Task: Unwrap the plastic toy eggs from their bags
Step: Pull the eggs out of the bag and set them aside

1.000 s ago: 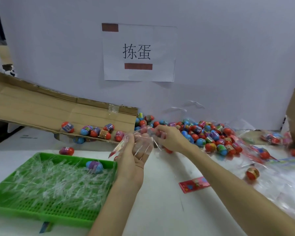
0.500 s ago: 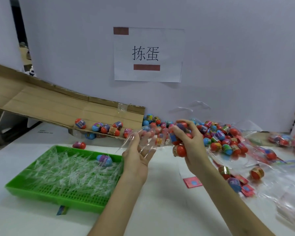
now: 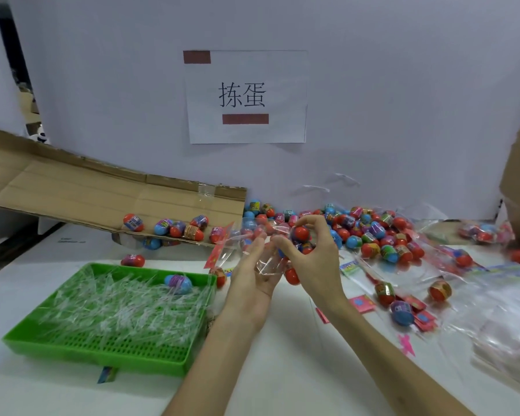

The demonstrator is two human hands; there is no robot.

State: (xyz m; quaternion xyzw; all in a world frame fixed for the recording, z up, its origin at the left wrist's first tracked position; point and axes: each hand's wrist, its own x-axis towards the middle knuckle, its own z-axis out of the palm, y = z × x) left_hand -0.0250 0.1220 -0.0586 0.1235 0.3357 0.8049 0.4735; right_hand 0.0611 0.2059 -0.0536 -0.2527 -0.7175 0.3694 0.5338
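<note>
Above the white table [image 3: 282, 355], my two hands work a clear plastic bag [image 3: 225, 250] with a red printed edge. My left hand [image 3: 251, 277] is turned palm up with its fingers stretched, and the bag's crumpled end lies held in it. My right hand [image 3: 315, 262] curls round several toy eggs inside the bag; a red egg [image 3: 300, 233] shows at my fingertips and another red egg [image 3: 291, 276] hangs below my palm. Behind my hands lies a big pile of red and blue eggs [image 3: 373, 235], some still bagged.
A green perforated tray [image 3: 102, 352] at the left holds clear wrappers and one blue-purple egg [image 3: 177, 283]. A cardboard flap [image 3: 87, 193] slopes down behind it with several eggs on it. Loose eggs [image 3: 401, 312], pink cards [image 3: 361, 303] and empty bags [image 3: 508, 331] lie at the right.
My right hand has pulled back from the pile with bagged eggs and closed in on my left hand. The bag is now bunched between both hands. The camera has drifted left.
</note>
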